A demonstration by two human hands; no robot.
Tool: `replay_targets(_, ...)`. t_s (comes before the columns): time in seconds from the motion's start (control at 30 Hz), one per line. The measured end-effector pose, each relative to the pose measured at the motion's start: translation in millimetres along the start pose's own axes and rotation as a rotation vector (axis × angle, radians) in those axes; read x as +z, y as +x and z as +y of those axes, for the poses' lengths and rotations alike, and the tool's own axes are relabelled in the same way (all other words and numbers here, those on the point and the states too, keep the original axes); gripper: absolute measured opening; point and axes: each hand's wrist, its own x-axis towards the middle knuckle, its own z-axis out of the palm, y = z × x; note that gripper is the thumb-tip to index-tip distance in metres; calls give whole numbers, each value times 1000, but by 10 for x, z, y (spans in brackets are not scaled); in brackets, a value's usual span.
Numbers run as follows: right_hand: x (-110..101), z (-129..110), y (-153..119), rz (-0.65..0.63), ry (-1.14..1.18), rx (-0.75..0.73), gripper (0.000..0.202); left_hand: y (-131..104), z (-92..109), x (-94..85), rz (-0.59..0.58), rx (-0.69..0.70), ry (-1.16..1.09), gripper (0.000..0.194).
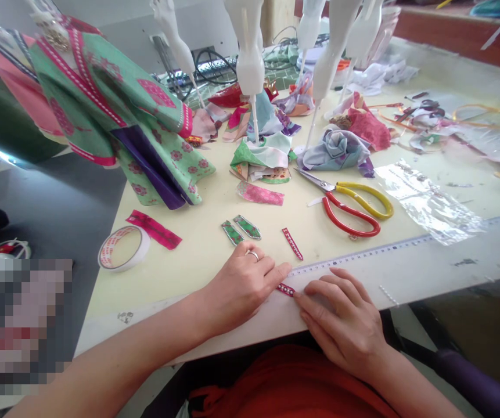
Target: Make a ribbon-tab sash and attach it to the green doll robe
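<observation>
Red beaded strip (286, 289) between left hand (241, 284) and right hand (349, 316), at the near edge of the table (201, 226).

Left fingers curled close together over the strip's nine o'clock end, with pinch or mere press impossible to tell; right fingers slightly apart, one fingertip touching the three o'clock end. From the held strip: second red strip (292, 244) near, toward twelve; ruler (363, 253) running off toward two; scissors (328, 187) toward one, blades parted a little; two green trimmed pieces (247, 227) side by side toward eleven; magenta fabric strip (154, 229) toward ten, just beside tape roll (145, 248).
</observation>
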Motion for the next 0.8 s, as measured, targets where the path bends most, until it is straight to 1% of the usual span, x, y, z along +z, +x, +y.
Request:
replay_targets(0.2,16,5,-5,-10,-4,-2,21,-24,-59,-32,-16,-60,-69,32)
replay_targets(0.3,4,1,-12,-3,-8,-3,20,-39,-129,-70,29,-97,-115,29)
replay_targets(0.4,-12,-3,-8,-3,-14,-11,19,-45,-184,-112,62,-130,-153,22)
replay_targets(0.53,-11,-3,1,-17,-20,-9,21,-48,-190,-145,13,-146,-188,15)
replay_targets(0.67,0,-1,-8,-26,-13,11,22,-43,-170,-147,-41,-147,-214,16)
replay_targets(0.8,-3,-1,-17,-19,-11,7,23,-29,-161,-134,-65,-149,-221,18)
